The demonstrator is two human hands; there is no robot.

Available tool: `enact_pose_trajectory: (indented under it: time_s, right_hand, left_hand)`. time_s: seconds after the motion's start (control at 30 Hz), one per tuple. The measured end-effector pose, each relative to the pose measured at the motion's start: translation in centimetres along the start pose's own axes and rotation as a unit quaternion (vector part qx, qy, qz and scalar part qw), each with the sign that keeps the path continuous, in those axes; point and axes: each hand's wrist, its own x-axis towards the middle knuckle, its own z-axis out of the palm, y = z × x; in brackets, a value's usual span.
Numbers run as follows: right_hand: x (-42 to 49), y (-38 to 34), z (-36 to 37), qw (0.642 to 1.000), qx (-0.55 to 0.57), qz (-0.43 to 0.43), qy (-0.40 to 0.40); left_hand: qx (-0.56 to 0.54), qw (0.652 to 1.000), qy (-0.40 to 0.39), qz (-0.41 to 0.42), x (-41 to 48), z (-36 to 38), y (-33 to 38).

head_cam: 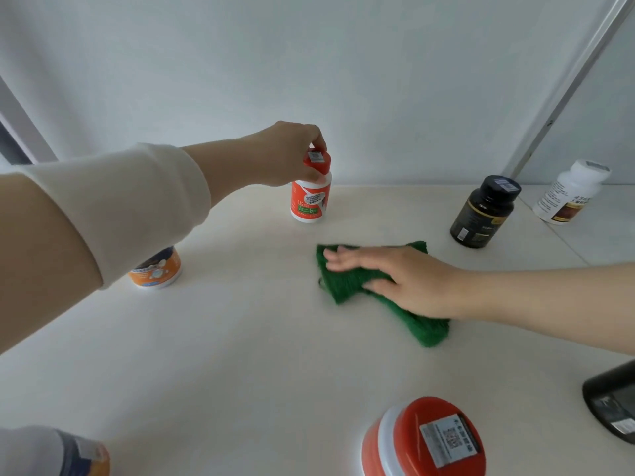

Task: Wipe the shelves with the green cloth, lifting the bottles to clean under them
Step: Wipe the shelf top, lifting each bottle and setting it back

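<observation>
A white bottle with a red cap and red label (311, 200) stands upright near the back of the cream shelf (240, 338). My left hand (285, 154) grips its red cap from above. In the middle of the shelf lies the crumpled green cloth (347, 283), and my right hand (395, 276) presses flat on it with straight fingers, which look blurred.
A black bottle (484, 213) and a white bottle (570, 192) stand at the back right. An orange tub (156, 267) sits at left, half hidden by my sleeve. At the front edge are a red-lidded jar (426, 441), a dark container (611, 407) and another bottle (68, 451).
</observation>
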Motion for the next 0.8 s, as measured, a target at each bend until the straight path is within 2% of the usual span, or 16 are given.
enact_pose_trajectory:
  time_s: [0.07, 0.13, 0.17, 0.23, 0.33, 0.4, 0.47, 0.53, 0.67, 0.8]
  right_hand:
    - [-1.5, -0.6, -0.5, 0.998, 0.027, -0.012, -0.06]
    - [-2.1, -1.1, -1.5, 0.997, 0.037, 0.006, -0.067]
    - [-2.1, -1.1, -2.1, 0.999, 0.032, 0.021, -0.029]
    - [-1.4, -0.7, -2.7, 0.991, 0.022, 0.064, 0.116]
    - [0.6, 0.6, -2.9, 0.933, 0.027, 0.157, 0.324]
    - [2.6, 1.6, -3.1, 0.903, 0.052, 0.215, 0.369]
    - [4.5, 2.5, -3.1, 0.901, 0.031, 0.259, 0.347]
    - [5.7, 2.9, -2.5, 0.916, -0.01, 0.272, 0.293]
    - [4.0, 2.1, -0.6, 0.966, -0.025, 0.162, 0.199]
    - [-0.8, 0.3, 0.3, 0.993, 0.0, 0.068, 0.092]
  left_hand:
    - [-0.001, 1.0, -0.003, 0.004, 0.0, 0.3, 0.3]
    - [-0.004, 1.0, -0.003, 0.007, 0.0, 0.4, 0.7]
    - [-0.006, 1.0, -0.003, 0.008, 0.0, 0.5, 0.9]
    - [-0.007, 1.0, -0.003, 0.008, 0.1, 0.7, 1.2]
    - [-0.011, 1.0, -0.002, 0.0, 0.2, 1.0, 1.3]
    - [-0.014, 1.0, -0.003, -0.007, 0.2, 1.0, 1.2]
    - [-0.014, 1.0, -0.004, -0.008, 0.2, 1.1, 1.2]
    - [-0.012, 1.0, -0.003, -0.009, 0.3, 1.2, 1.2]
    - [0.012, 1.0, -0.008, -0.008, 0.4, 1.6, 1.3]
    - [0.02, 0.999, -0.007, -0.03, -0.7, 1.8, 2.4]
